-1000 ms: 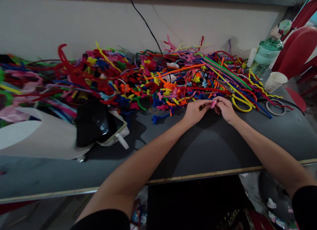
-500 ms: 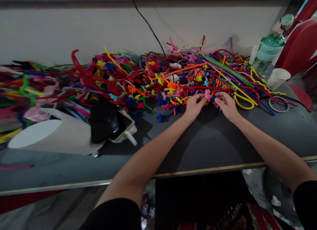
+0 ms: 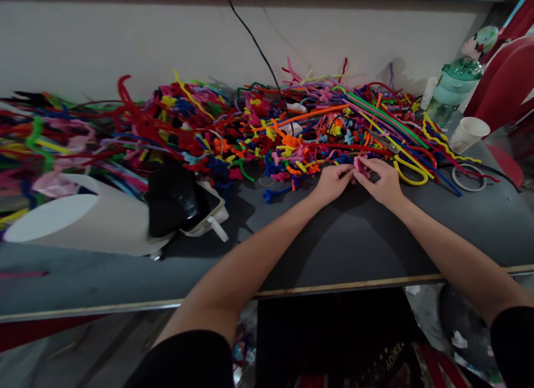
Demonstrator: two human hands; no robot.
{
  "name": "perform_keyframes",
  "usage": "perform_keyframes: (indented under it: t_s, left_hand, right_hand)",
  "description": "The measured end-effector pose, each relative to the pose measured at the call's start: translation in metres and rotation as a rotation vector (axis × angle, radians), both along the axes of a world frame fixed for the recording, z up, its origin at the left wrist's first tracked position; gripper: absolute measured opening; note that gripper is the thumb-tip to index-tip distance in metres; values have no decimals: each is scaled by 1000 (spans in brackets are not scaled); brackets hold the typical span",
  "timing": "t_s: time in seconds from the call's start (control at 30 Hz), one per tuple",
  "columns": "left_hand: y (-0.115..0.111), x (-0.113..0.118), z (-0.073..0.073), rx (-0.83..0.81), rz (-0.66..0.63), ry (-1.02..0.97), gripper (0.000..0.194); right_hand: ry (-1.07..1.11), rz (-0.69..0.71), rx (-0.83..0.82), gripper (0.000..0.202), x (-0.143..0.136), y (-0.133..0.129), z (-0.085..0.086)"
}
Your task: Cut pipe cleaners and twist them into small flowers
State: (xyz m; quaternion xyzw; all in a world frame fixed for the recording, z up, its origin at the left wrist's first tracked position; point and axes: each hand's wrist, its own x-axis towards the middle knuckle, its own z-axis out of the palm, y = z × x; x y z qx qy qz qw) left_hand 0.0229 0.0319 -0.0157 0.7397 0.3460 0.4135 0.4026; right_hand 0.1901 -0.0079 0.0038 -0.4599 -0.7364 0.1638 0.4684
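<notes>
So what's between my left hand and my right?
A pink fuzzy piece, at the fingertips of the left hand and right hand, as the head view shows.

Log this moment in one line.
left hand, right hand: fingers on small pink fuzzy piece | beyond: multicoloured fuzzy-stem heap | side: white paper cup

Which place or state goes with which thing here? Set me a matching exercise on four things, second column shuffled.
Things:
1. pink piece
2. cup
3. black cable
4. ring

Places and states:
A. coming down in front of the wall
B. lying flat on the table
C. at the fingertips of the left hand and right hand
D. standing beside the bottle

Pairs: 1-C, 2-D, 3-A, 4-B
</notes>
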Motion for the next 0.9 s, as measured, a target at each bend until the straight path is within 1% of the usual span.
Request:
perform_keyframes:
  t_s: [0.07,0.13,0.27,0.37,0.5,0.6,0.77,0.83,0.9]
  left_hand:
    - [-3,1,2,59,11,43,23]
    - [-6,2,3,111,26,75,22]
    - [-8,4,5,207,-12,136,26]
    - [-8,4,6,268,-45,147,24]
    - [-9,4,8,263,-22,160,26]
    - [-11,5,9,267,10,156,26]
    - [-10,5,5,282,68,138,18]
    - [-8,5,3,288,94,146,16]
    - [-7,5,0,294,123,150,16]
  right_hand:
    - [-62,36,30,32,0,0,-1]
    - [-61,63,33,31,0,0,-1]
    - [60,50,-21,32,1,2,0]
    - [125,11,-30,37,3,6,-3]
    - [146,-19,-10,41,3,10,-7]
    - [153,-19,-4,39,3,9,-8]
    - [199,9,-72,36,5,9,-10]
    - [254,6,-123,43,6,11,-13]
    - [310,11,-167,56,7,13,-16]
